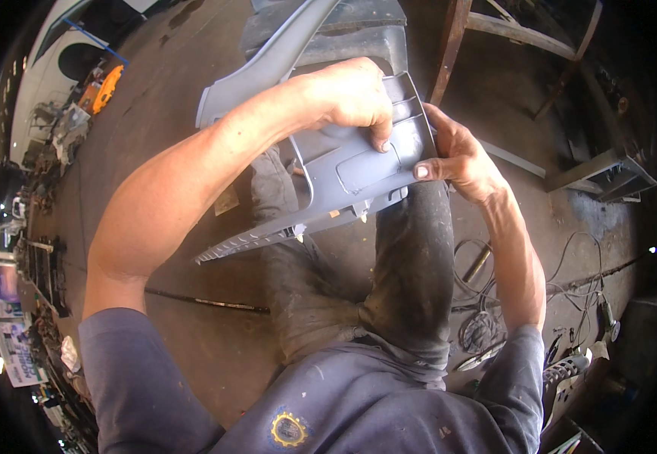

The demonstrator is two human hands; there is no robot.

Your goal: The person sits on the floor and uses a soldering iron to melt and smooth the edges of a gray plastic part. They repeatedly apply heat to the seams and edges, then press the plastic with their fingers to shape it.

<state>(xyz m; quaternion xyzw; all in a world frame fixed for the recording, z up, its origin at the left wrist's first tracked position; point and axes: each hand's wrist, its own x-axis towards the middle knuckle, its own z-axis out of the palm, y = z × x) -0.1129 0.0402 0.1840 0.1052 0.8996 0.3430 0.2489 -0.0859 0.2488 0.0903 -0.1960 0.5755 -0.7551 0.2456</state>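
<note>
A grey moulded plastic trim panel (366, 170) is held up over my knees, tilted, with a long curved arm running to the far left. It has a recessed rectangle and ribbed slots at its right end, and clips along its near edge. My right hand (461, 155) grips the panel's right end, thumb on the face and fingers behind the edge. My left hand (355, 98) reaches over the panel with fingers curled, one digit pressed to its face beside the recess. Whatever those fingers may pinch is hidden.
Beyond the panel stands a worn dark plastic seat or box (374, 34). A rusty metal frame (525, 30) rises at far right. Cables (570, 291) and tools lie on the floor to my right. Assorted parts (56, 136) and a white vehicle (41, 68) line the left.
</note>
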